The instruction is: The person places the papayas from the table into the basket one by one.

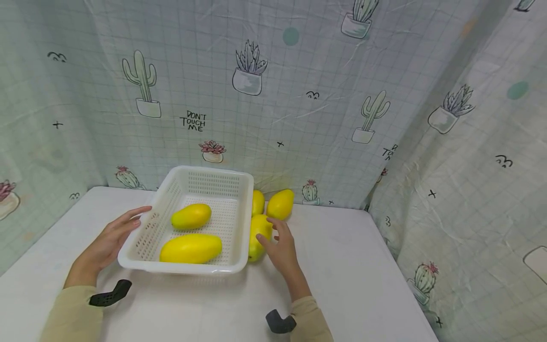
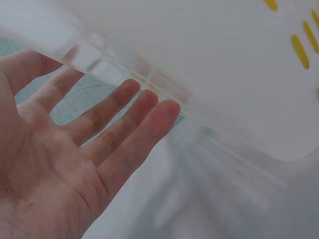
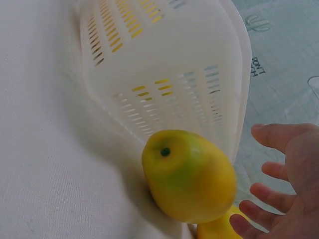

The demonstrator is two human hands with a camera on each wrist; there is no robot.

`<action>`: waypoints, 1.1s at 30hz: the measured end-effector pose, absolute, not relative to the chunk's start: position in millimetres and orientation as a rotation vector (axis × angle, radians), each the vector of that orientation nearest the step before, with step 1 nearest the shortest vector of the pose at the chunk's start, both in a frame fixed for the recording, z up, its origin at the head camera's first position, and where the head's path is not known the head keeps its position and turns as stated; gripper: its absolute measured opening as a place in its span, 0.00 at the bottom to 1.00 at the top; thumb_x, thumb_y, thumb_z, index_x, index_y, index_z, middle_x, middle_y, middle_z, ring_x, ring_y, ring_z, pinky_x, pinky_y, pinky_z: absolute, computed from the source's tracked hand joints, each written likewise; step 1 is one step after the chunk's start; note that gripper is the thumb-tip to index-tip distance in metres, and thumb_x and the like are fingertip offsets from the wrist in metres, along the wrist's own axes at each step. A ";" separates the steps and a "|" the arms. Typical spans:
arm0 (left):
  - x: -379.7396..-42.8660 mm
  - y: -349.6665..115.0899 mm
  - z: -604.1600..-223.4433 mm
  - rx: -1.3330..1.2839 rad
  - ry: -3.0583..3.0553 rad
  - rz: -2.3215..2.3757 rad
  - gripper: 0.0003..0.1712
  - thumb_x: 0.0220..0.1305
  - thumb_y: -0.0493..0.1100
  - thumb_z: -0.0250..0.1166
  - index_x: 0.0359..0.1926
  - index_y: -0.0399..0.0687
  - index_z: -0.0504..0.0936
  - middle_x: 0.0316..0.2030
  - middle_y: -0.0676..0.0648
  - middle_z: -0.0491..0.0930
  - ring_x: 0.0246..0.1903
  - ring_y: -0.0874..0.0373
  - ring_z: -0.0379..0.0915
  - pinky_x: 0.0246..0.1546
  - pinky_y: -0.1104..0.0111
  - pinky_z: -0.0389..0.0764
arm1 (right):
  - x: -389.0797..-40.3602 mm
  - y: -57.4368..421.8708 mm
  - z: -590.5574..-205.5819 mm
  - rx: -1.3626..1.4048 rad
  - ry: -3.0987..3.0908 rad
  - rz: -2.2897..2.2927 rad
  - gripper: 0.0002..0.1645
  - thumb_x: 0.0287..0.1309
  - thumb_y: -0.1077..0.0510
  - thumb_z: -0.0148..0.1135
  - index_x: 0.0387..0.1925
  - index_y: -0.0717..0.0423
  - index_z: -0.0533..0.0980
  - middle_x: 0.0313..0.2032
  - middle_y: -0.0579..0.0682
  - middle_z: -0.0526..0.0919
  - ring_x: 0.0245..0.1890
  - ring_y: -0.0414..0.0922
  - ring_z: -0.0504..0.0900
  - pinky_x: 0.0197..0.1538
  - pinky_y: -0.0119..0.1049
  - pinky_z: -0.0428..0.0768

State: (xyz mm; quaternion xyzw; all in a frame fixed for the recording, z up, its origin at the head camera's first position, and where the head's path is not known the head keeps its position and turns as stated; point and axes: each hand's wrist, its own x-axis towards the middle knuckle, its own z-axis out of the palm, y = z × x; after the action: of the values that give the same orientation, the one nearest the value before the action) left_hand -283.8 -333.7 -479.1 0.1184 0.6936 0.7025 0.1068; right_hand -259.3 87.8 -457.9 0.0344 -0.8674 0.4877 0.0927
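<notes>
A white perforated plastic basket (image 1: 209,269) has two yellow mangoes inside, a smaller mango (image 1: 191,216) behind a larger mango (image 1: 191,248). My left hand (image 1: 107,242) is at its left side, fingers fairly straight; in the left wrist view the fingertips (image 2: 162,115) touch or nearly touch the outer wall. Outside, against the right wall, lies a yellow-green mango (image 3: 187,174) with a dark stem spot. My right hand (image 1: 279,244) is beside it, thumb and fingers spread, and a gap shows between them in the right wrist view.
Behind that fruit lie two more yellow mangoes, one mango (image 1: 258,203) by the basket wall and another mango (image 1: 280,204) farther right. All stand on a white table (image 1: 342,275). A cactus-print curtain (image 1: 273,118) hangs behind and along the sides.
</notes>
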 end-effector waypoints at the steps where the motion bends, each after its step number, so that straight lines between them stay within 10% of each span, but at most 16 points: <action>1: -283.8 -333.8 -479.2 0.348 2.044 2.069 0.27 0.72 0.46 0.41 0.70 0.56 0.50 0.60 0.60 0.61 0.49 0.70 0.73 0.44 0.70 0.79 | -260.3 87.8 -458.3 0.099 -2.573 1.450 0.30 0.53 0.48 0.62 0.58 0.43 0.67 0.58 0.42 0.68 0.59 0.51 0.67 0.57 0.47 0.72; 33: -283.9 -332.6 -478.8 0.350 2.095 2.042 0.27 0.72 0.47 0.41 0.70 0.57 0.50 0.61 0.59 0.60 0.50 0.71 0.72 0.44 0.72 0.79 | -288.5 89.6 -465.6 -0.015 -2.611 1.437 0.33 0.52 0.43 0.62 0.59 0.47 0.66 0.59 0.47 0.68 0.59 0.50 0.67 0.58 0.47 0.71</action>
State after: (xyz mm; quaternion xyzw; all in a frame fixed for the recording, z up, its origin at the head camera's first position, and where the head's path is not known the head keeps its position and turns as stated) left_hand -283.9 -332.6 -478.8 0.1182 0.7077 0.6897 0.0975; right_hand -288.5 89.6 -465.6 -0.0051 -0.8732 0.4807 0.0805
